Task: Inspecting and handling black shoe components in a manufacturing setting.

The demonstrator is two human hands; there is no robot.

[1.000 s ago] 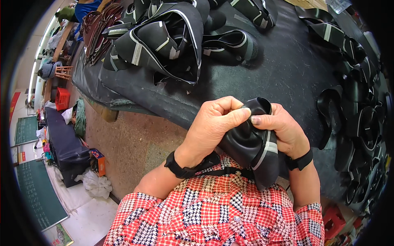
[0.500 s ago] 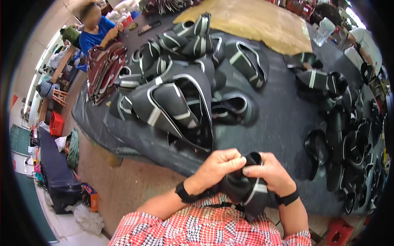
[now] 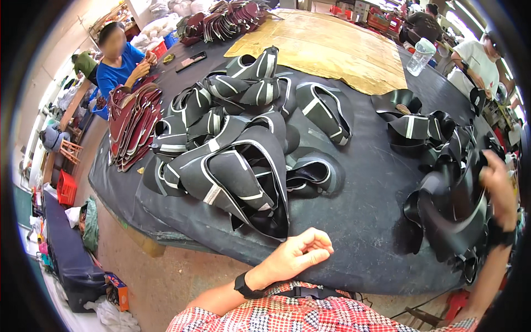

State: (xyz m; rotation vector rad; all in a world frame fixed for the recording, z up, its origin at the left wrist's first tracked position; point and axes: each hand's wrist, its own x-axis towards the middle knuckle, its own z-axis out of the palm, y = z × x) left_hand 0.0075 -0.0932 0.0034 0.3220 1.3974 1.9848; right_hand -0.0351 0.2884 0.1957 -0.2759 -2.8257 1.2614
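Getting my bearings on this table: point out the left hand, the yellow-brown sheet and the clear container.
Left hand (image 3: 292, 257): head view, back of the hand.
Yellow-brown sheet (image 3: 326, 48): head view, its bare middle.
Clear container (image 3: 420, 58): head view, its side wall.

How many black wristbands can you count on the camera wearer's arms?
2. One wristband sits just behind the left hand; the other wristband, slightly blurred, sits just behind the right hand. Neither seems hidden.

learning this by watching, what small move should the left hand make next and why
Probably reach the left hand forward-left to the large black piece: it lies close by and that hand looks empty, while the right hand is at the right-side pile.
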